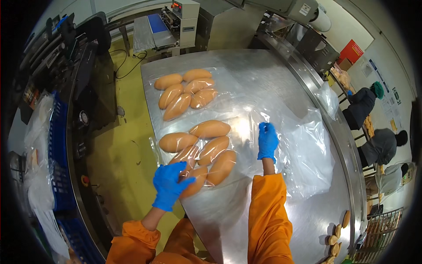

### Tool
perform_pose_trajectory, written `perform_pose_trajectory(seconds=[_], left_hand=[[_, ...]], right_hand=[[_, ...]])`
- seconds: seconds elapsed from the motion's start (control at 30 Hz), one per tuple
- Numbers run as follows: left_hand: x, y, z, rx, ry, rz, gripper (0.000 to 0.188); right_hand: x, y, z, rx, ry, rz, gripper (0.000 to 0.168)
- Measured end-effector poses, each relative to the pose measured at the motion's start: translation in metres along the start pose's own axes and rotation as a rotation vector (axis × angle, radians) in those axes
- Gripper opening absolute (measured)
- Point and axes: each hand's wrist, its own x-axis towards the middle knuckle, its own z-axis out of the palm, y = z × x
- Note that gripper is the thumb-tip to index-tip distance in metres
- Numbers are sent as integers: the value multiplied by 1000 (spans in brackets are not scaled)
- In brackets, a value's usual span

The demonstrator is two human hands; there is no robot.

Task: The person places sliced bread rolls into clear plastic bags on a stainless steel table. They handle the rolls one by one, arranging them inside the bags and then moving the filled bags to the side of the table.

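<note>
On the stainless steel table [227, 211] lies a clear plastic bag [242, 165] with several oval bread rolls [211, 128] inside. My left hand [169, 184], in a blue glove, rests on the bag's near left end, over the lower rolls, fingers spread. My right hand [267, 140], also gloved in blue, has its fingers closed on the bag's plastic at the right, beyond the rolls. A second clear bag of rolls [184, 92] lies flat farther up the table. Right of my right hand is a pile of clear plastic bags [310, 155].
Loose rolls [334, 239] lie at the table's lower right. Blue plastic crates [61, 158] holding plastic bags stand at the left. A machine with a blue belt [158, 24] is beyond the table. Several people [382, 145] stand at another table at the far right.
</note>
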Motion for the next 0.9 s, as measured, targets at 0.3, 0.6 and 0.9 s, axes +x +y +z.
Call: perform_pose_trajectory(seconds=[0.3, 0.6, 0.9], left_hand=[[176, -61, -15, 25, 390, 98, 40], [185, -98, -13, 176, 175, 112, 20], [22, 5, -45, 203, -287, 241, 79]], right_hand=[[74, -84, 111, -598, -191, -949, 70], [77, -37, 119, -529, -385, -936, 12], [-69, -40, -46, -161, -680, -638, 81]])
